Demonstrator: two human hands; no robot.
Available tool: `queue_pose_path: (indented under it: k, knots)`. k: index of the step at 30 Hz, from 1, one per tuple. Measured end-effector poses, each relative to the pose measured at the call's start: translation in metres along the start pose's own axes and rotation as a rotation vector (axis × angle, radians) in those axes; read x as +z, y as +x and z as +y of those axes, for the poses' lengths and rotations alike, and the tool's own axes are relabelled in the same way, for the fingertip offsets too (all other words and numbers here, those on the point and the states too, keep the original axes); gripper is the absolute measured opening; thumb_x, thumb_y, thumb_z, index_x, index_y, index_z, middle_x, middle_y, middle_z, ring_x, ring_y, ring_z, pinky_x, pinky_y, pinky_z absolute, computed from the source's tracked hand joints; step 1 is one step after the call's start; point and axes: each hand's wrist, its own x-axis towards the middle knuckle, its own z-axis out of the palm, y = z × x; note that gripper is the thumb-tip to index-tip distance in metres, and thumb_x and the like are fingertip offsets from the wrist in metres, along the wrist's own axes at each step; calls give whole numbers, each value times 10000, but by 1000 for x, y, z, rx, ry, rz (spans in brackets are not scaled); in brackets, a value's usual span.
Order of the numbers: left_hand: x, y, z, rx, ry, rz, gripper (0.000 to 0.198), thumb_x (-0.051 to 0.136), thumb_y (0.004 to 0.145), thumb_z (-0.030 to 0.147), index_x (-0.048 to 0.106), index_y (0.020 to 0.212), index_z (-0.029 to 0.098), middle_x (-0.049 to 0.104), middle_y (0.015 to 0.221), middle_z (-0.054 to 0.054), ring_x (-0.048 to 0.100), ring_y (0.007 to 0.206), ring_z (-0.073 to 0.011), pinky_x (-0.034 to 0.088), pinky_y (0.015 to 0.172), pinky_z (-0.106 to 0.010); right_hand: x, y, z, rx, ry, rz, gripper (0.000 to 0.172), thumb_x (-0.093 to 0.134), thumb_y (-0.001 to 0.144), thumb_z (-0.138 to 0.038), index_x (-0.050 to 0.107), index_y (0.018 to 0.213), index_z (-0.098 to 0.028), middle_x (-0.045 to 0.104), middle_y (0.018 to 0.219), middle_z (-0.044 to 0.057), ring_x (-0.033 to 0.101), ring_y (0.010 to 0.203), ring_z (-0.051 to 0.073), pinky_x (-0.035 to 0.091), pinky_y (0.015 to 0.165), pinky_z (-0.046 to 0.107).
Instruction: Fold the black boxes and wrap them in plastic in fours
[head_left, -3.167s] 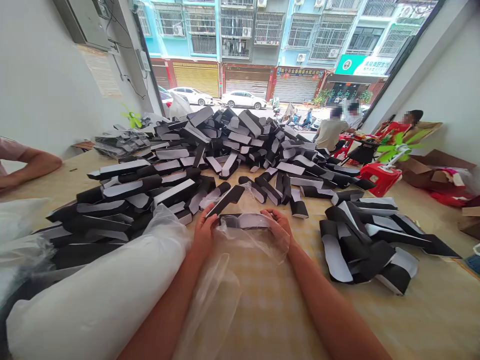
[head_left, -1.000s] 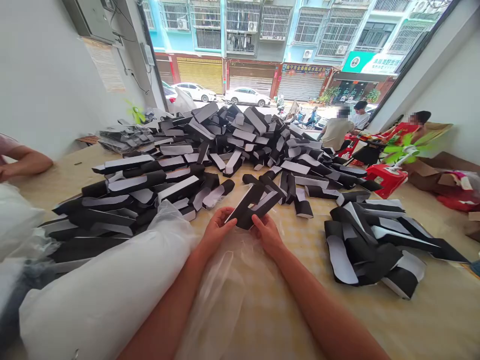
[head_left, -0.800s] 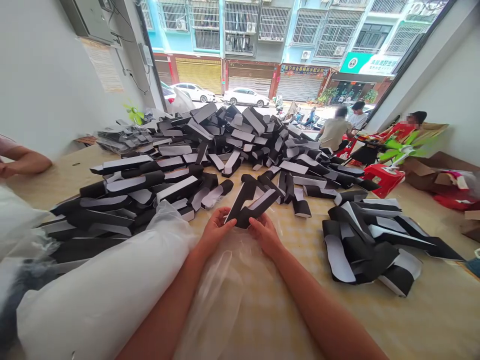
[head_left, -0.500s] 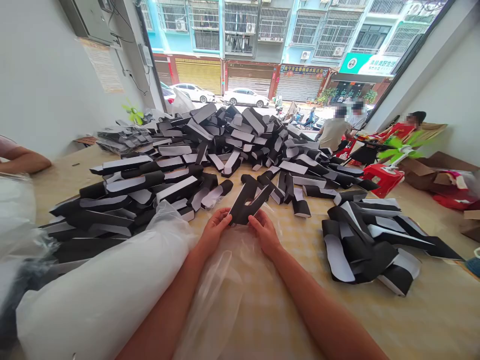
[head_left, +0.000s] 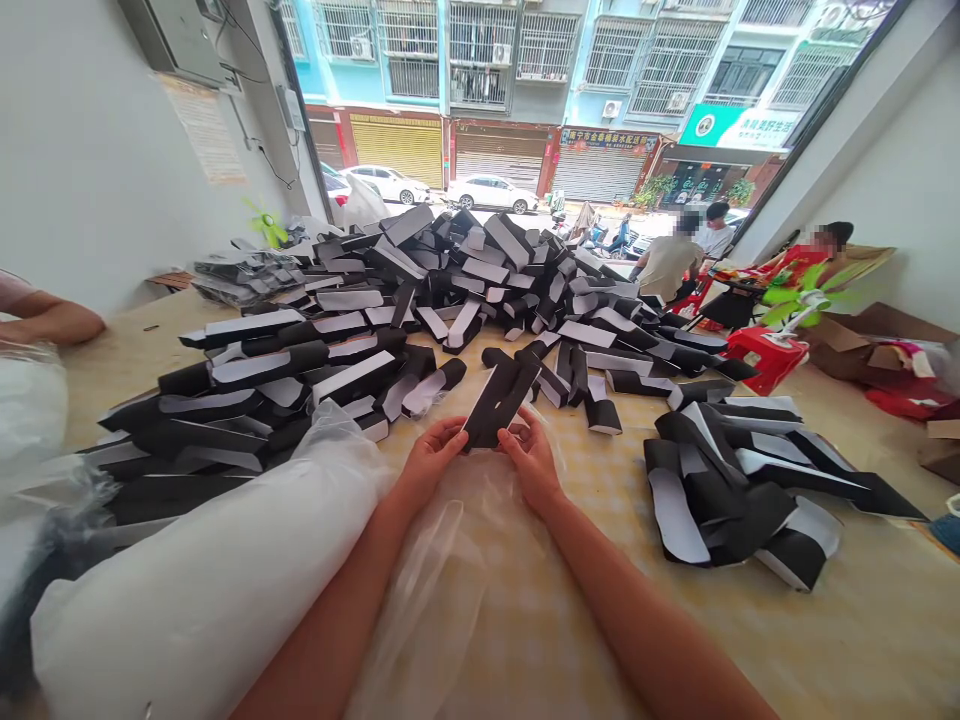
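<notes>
Between my two hands is a folded black card piece [head_left: 491, 408] with white edges, its upper end pointing away from me. My left hand [head_left: 436, 450] pinches its lower left edge with thumb and fingers. On the lower right edge, my right hand [head_left: 531, 452] grips it the same way. Clear plastic film [head_left: 450, 540] lies beneath my hands and forearms. Beyond stretches a big heap of black and white folded card pieces [head_left: 465, 270]. To the right sits a smaller pile of similar pieces [head_left: 739, 490].
A bulging white plastic bag [head_left: 202, 590] lies along my left forearm. Another person's arm [head_left: 52, 315] rests at the far left. A red stool-like object [head_left: 765, 358], a green fan [head_left: 802, 295] and cardboard boxes [head_left: 862, 340] stand at right. People sit near the doorway.
The two upper arms of the black card piece have come closer together, narrowing the gap between them. My hands stay in nearly the same place.
</notes>
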Motion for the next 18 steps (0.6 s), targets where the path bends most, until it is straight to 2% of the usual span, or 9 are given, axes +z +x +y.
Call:
queue_pose_path:
  k: [4,12,18]
  knots:
    - [1,0,2,-3,11,-21,489,808,734,510,718,1110,211,748,1116,-80,682,975,-230,532,801,-323,0,-1,-2,-18,6,-7,757,819,685,-545,491,1294,-237,640,956,24,653,800,197,557,783,373]
    - [0,0,1,10,15,-24,480,813,740,473,716,1121,198,751,1117,-92,695,987,-241,547,796,-329,1,-2,-4,-8,-58,-18,733,809,686,-550,522,1295,-259,643,955,27,649,826,208,537,658,317]
    - [1,-1,3,0,21,-20,467,821,739,456,719,1123,209,739,1166,-95,689,1033,-254,548,831,-340,0,-3,-5,24,-73,-39,715,801,700,-539,519,1296,-263,639,978,35,656,837,209,532,648,310]
